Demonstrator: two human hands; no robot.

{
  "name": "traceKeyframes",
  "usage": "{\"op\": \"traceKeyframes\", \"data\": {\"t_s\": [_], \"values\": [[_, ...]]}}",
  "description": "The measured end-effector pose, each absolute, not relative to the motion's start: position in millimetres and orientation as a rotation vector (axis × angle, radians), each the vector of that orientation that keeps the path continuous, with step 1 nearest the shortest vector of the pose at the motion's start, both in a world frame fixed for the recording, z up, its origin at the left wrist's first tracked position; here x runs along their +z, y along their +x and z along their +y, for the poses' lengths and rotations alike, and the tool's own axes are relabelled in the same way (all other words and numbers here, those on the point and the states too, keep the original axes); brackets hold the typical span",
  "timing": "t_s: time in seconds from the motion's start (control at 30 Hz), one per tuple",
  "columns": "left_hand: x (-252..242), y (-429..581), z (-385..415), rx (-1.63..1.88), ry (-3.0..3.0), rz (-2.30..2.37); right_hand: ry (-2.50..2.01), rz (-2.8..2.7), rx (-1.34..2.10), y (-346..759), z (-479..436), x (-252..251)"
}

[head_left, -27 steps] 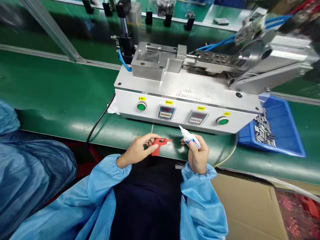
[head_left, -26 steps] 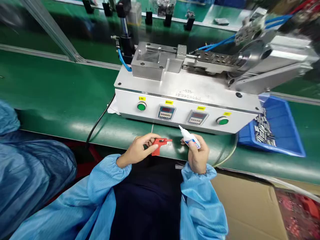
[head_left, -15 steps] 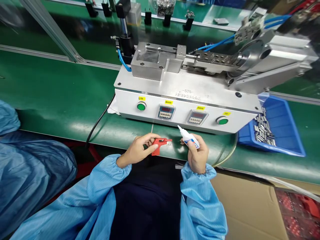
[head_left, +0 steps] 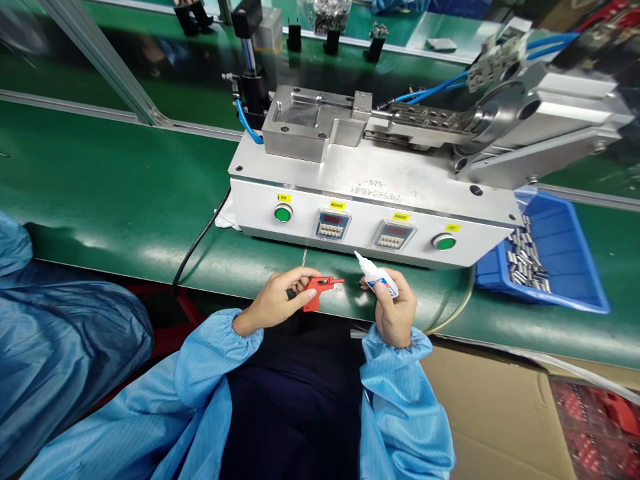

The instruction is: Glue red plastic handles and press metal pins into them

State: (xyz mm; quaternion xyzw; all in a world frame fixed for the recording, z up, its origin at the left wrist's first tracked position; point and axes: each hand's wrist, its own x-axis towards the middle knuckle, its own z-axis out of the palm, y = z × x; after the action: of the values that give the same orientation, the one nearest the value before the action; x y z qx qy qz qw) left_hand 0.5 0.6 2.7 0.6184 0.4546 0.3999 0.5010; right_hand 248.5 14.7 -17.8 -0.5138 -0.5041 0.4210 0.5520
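Note:
My left hand is closed on a red pistol-shaped plastic part, pinching its rear edge between thumb and fingers. The part's thin barrel end points right, and its grip hangs downward. In my right hand is a small white glue bottle with a blue-and-red label. It is tilted, its narrow nozzle pointing up and left, apart from the red part. Both hands are over the bench's front edge, before the machine. Some of my fingers are hidden behind what they hold.
A blue bin of metal pins stands right of the machine. Below it are a cardboard box and packed red parts. A black cable crosses the bench. A co-worker's blue sleeve is at left. Black holders stand behind.
My hands, the red part and the glue bottle have hardly moved. At the back left, two black holders now stand closer together. The co-worker's sleeve has shifted slightly left.

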Motion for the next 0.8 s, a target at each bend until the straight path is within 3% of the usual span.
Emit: {"op": "traceKeyframes", "data": {"t_s": [0.8], "values": [[0.9,-1.4,0.3,0.941,1.376,1.077,-1.133,-1.113,1.074,245.9,15.8,-15.8]]}}
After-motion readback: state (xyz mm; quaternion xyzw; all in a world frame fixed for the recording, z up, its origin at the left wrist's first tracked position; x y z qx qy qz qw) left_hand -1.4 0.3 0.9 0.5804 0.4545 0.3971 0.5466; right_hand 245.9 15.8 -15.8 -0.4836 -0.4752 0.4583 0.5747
